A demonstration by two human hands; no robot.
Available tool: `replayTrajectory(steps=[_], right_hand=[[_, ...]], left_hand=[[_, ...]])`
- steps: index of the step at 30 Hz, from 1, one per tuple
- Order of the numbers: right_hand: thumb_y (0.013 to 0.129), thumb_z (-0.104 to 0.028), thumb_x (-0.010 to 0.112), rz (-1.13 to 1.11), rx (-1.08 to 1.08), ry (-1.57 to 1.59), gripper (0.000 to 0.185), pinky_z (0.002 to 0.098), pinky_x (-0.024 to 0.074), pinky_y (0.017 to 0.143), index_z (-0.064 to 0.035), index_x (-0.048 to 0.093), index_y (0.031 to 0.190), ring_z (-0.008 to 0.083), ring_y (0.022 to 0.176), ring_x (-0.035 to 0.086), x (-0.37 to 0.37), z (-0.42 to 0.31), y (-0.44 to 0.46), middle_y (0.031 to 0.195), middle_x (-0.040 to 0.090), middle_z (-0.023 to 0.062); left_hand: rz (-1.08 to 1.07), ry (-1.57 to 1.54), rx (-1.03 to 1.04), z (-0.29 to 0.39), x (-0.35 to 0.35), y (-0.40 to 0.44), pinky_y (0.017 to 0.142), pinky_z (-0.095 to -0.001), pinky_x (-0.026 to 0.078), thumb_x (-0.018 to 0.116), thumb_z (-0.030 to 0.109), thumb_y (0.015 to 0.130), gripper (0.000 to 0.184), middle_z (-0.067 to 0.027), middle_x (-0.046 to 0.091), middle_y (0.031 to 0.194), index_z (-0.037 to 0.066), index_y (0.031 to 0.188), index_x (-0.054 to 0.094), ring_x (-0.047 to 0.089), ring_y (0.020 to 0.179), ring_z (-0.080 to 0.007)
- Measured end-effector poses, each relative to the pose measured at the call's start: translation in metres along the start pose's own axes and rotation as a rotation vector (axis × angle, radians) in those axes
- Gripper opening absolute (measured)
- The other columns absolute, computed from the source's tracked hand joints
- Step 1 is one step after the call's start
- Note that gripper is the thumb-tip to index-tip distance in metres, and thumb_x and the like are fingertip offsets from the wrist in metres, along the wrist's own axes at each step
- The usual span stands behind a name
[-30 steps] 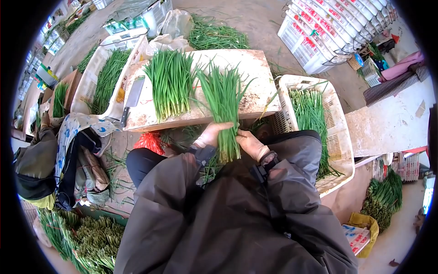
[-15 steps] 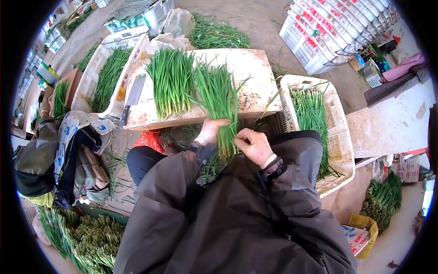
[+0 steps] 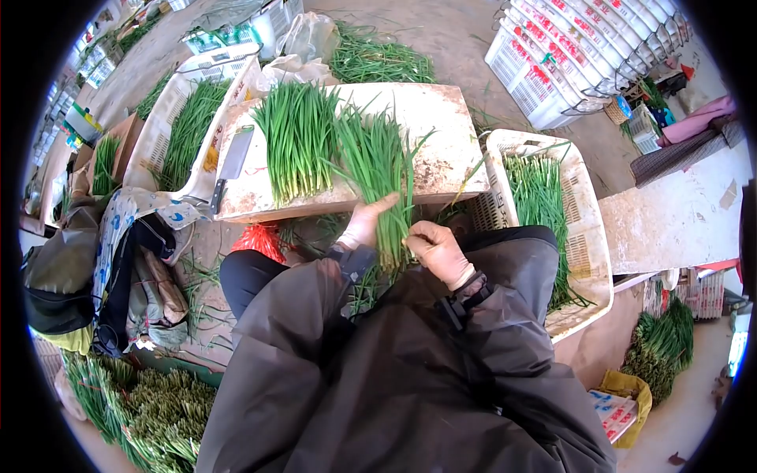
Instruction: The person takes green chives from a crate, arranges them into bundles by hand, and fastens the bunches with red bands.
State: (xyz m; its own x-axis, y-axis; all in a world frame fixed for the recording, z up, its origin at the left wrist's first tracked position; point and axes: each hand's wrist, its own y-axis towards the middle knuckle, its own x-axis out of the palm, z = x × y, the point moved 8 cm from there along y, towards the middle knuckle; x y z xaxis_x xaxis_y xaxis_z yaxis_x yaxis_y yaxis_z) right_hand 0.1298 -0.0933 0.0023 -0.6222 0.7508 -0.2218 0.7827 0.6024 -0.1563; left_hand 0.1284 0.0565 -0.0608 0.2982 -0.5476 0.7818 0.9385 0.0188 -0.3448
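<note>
My left hand [image 3: 364, 224] is wrapped round a bunch of long green stalks [image 3: 386, 169], whose leafy tops lean over the near edge of a white board [image 3: 441, 118]. Beside the bunch's lower right side, my right hand [image 3: 438, 251] is closed with its fingertips pinched at the stalks; what they hold is too small to make out. Another green bundle [image 3: 298, 146] lies on the board to the left. A knife [image 3: 234, 158] rests at the board's left edge.
Crates of greens stand on the left [image 3: 148, 150] and right [image 3: 587, 260] of the board. Stacked white crates [image 3: 544, 71] rise at the back right. Loose greens [image 3: 378, 59] lie behind the board, and more bundles [image 3: 158, 418] at the lower left. A red bag [image 3: 259, 242] sits below the board.
My right hand has moved from gripping the bunch to a pinch at its right side. The bunch's top has shifted slightly left, still in my left hand.
</note>
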Motion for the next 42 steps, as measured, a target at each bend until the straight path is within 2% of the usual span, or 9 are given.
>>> replayTrajectory(steps=[1,5,6,13,22,25,34,37,42], right_hand=[[0.098,-0.008,0.068,-0.027,0.164,0.271,0.007,0.0217,0.0342,0.053,-0.0051,0.067,0.092,0.0024,0.058,0.045,0.004,-0.014,-0.007,0.069,0.054,-0.0067],[0.097,-0.006,0.07,-0.073,0.023,0.193,0.004,0.022,0.0369,0.054,-0.0053,0.067,0.094,0.0031,0.06,0.046,0.007,-0.018,-0.002,0.073,0.056,-0.0056],[0.093,-0.008,0.072,-0.053,-0.106,0.02,0.009,0.0265,0.0482,0.063,-0.0018,0.066,0.094,0.0071,0.069,0.056,0.009,-0.024,-0.001,0.077,0.062,-0.0014],[0.086,-0.035,0.076,-0.057,-0.193,-0.575,0.028,0.0451,0.0554,0.065,-0.012,0.065,0.098,0.033,0.071,0.071,0.025,-0.04,-0.011,0.075,0.071,0.0081],[0.084,-0.031,0.078,0.03,-0.281,-0.79,0.026,0.0423,0.0547,0.061,-0.0078,0.065,0.084,0.032,0.066,0.069,0.03,-0.027,-0.011,0.071,0.068,0.01],[0.085,-0.028,0.075,-0.346,-0.231,-0.435,0.024,0.0413,0.0549,0.063,-0.0054,0.068,0.084,0.0332,0.068,0.069,0.037,-0.031,-0.019,0.073,0.069,0.0125],[0.087,-0.028,0.067,-0.863,0.268,-1.391,0.029,0.0462,0.0586,0.086,-0.0111,0.08,0.107,0.0347,0.106,0.073,0.03,0.09,-0.056,0.111,0.077,0.0139],[0.088,-0.028,0.067,-0.802,0.277,-1.449,0.028,0.0463,0.0589,0.086,-0.0113,0.08,0.105,0.035,0.106,0.073,0.022,0.095,-0.047,0.109,0.078,0.0142],[0.095,-0.029,0.062,-0.086,0.21,-0.928,0.028,0.0457,0.0575,0.088,-0.0095,0.077,0.108,0.0411,0.104,0.071,-0.018,0.066,0.014,0.106,0.076,0.0182]], left_hand=[[-0.036,-0.066,-0.03,0.0,0.004,-0.002,0.085,-0.0373,0.06,0.078,0.016,0.094,0.032,-0.0068,0.075,0.108,0.005,0.123,0.067,0.073,0.093,-0.0219],[-0.007,-0.058,-0.018,0.003,0.005,-0.004,0.083,-0.0375,0.06,0.077,0.023,0.096,0.035,-0.0055,0.074,0.108,0.007,0.125,0.066,0.072,0.093,-0.0216],[0.014,-0.022,0.032,0.004,0.004,-0.002,0.083,-0.0375,0.06,0.078,0.022,0.096,0.035,-0.0058,0.074,0.107,0.006,0.124,0.066,0.072,0.092,-0.0215],[0.217,0.162,0.135,0.01,-0.003,-0.005,0.074,-0.0359,0.061,0.08,0.01,0.092,0.029,-0.0088,0.075,0.102,-0.002,0.117,0.069,0.072,0.083,-0.0214],[0.285,0.232,0.235,0.009,-0.013,0.0,0.073,-0.0354,0.061,0.082,0.012,0.091,0.03,-0.0091,0.075,0.102,-0.001,0.115,0.07,0.072,0.082,-0.021],[0.274,0.173,0.147,0.01,-0.012,-0.002,0.072,-0.0356,0.061,0.082,0.017,0.092,0.033,-0.0088,0.075,0.102,0.0,0.118,0.07,0.072,0.081,-0.0204],[0.206,0.006,0.023,0.009,-0.017,-0.007,0.081,-0.0363,0.06,0.076,0.023,0.096,0.035,-0.0069,0.074,0.112,0.005,0.125,0.069,0.072,0.09,-0.0205],[0.183,-0.039,0.003,0.006,-0.022,-0.001,0.077,-0.0379,0.06,0.074,0.024,0.098,0.036,-0.0065,0.073,0.111,0.006,0.127,0.067,0.071,0.088,-0.0218],[0.186,-0.002,-0.021,0.005,-0.028,-0.002,0.09,-0.0392,0.059,0.07,0.025,0.1,0.036,-0.0073,0.073,0.117,0.006,0.13,0.065,0.072,0.099,-0.024]])
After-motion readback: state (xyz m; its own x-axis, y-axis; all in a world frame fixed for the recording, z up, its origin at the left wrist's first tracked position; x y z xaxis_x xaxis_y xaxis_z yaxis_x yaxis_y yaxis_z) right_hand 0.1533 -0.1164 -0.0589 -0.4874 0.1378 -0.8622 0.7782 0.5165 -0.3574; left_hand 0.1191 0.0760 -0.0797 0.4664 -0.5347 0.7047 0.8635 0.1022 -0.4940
